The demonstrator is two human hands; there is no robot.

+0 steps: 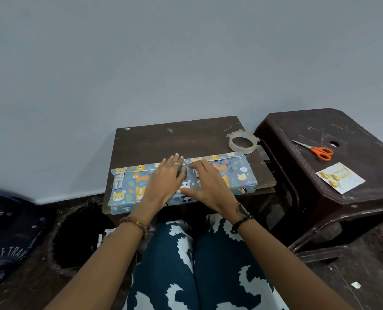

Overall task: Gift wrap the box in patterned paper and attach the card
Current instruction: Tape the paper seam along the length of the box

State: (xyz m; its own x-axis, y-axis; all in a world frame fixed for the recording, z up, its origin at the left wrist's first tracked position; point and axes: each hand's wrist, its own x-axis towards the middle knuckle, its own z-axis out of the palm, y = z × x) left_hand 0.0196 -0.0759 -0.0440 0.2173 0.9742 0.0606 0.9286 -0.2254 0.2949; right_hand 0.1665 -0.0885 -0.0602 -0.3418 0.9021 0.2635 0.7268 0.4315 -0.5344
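1. Against a pale grey wall (186, 52), a small dark desk (163, 139) is set, with a dark plastic stool (353, 198) at its right.
2. Along the desk's front edge, the box (132, 186) is laid, covered in animal-patterned paper.
3. The left hand (166, 177) and right hand (208, 182) are pressed flat, fingers spread, on the box's top; nothing is gripped.
4. A tape roll (242, 142) is placed at the desk's back right corner.
5. Orange-handled scissors (315, 149) and the card (340, 177) are kept on the stool.
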